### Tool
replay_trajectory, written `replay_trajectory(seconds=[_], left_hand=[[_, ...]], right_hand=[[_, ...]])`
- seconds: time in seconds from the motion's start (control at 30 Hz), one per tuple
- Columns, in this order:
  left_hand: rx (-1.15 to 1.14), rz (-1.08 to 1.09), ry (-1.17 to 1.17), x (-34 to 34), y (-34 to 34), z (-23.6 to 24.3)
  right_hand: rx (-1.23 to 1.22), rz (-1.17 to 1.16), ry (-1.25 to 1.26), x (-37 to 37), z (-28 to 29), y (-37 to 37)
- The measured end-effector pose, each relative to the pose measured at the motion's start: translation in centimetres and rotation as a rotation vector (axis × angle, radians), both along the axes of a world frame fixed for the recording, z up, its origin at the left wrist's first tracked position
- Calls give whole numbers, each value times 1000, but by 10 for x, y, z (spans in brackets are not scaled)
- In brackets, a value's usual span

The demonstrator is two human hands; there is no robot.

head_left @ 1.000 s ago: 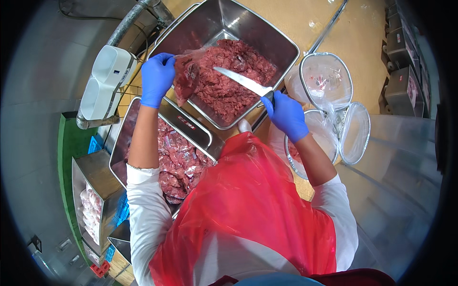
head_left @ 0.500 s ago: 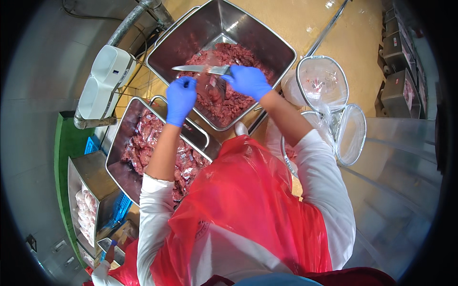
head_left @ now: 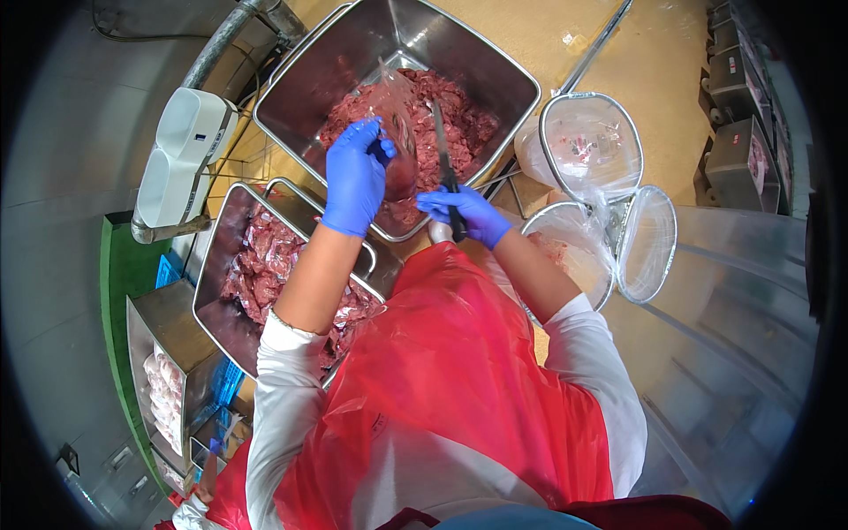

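Plastic pouch of red meat (head_left: pixel 399 141), centre stage, just above the middle of the frame, dangling over the big steel tub (head_left: pixel 305 88) in the upper centre. It hangs upright, lower end heavy and dark with meat, apparently so whatever comes out falls straight onto the heap of raw meat (head_left: pixel 459 124) below it. Left hand (head_left: pixel 356 177), in a blue glove, comes up from the lower left on a long bare forearm, wrist bent, fingers closed around the pouch's left side, thumb hooked over the film. Right hand (head_left: pixel 468 215), also gloved, sits lower and just to the right, fist wrapped on the dark handle of a knife (head_left: pixel 444 163). The blade points up the frame alongside the pouch's right edge, very close; whether steel is touching film, I can't tell. That grip reads as set for slitting the pouch while the other hand keeps it taut.

Left of centre, a second steel tray (head_left: pixel 212 265) holds more sealed meat packs, within easy reach of the left arm. At the right, three round wire-rimmed nets (head_left: pixel 649 243) lined with clear film cluster together, one holding empty wrappers. A white scale-like unit (head_left: pixel 181 159) sits at the upper left. Red plastic apron (head_left: pixel 459 380) fills the lower middle.
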State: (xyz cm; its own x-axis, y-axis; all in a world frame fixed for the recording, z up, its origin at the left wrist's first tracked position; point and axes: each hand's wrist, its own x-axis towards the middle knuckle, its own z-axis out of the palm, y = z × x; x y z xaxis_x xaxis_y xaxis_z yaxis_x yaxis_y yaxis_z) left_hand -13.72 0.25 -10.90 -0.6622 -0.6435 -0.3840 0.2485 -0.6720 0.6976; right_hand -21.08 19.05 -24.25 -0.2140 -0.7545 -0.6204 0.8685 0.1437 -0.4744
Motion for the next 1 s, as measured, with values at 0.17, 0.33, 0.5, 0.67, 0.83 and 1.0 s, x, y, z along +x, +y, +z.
replay_trajectory(seconds=[0.17, 0.33, 0.5, 0.67, 0.83, 1.0], left_hand=[[-21, -19, 62, -14, -15, 15], [-3, 78, 34, -36, -62, -9], [-113, 198, -199, -34, -134, -84], [-33, 175, -417, -21, -148, -112], [-49, 177, -271, -31, -145, -114], [-17, 67, -142, -26, -151, -100]], right_hand=[[-13, -254, -71, -12, 0, -18], [43, -309, 160, -61, 30, -28], [11, -228, 399, -108, 69, -72], [-13, -174, 666, -123, 140, -102], [26, -78, 841, -138, 179, -135], [6, -102, 874, -134, 198, -163]])
